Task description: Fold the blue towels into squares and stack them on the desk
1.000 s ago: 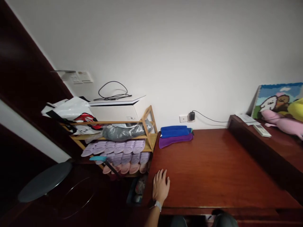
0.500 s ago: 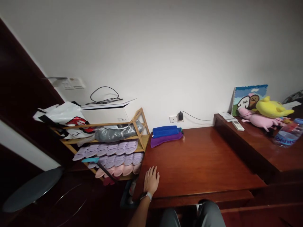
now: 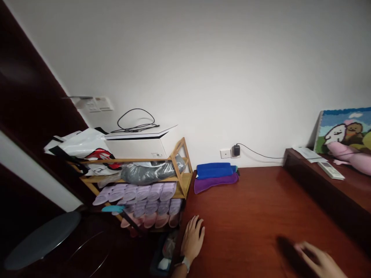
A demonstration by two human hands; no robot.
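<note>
My left hand (image 3: 193, 237) lies flat near the left edge of the brown wooden table (image 3: 246, 216), fingers spread and holding nothing. A watch (image 3: 186, 263) is on that wrist. At the lower right, my right hand (image 3: 319, 260) is over the table, blurred, with its fingers seemingly bent. A dark patch, apparently its shadow, falls on the wood beside it. Whether anything is between those fingers cannot be made out. Beyond my left hand, against the wall, a folded blue cloth (image 3: 214, 170) rests on a purple cloth (image 3: 216, 182).
Left of the table stands a wooden rack (image 3: 185, 183) with lilac slippers (image 3: 142, 192), a white box (image 3: 137, 146) and a plastic bag (image 3: 79, 144). A black plug (image 3: 237, 149) sits in the wall. A remote control (image 3: 330, 170) and pink plush toy (image 3: 353, 158) lie on the raised right surface.
My right hand has come into view at the lower right. The view has shifted, so the rightmost things are partly cut off. My left hand stays on the table.
</note>
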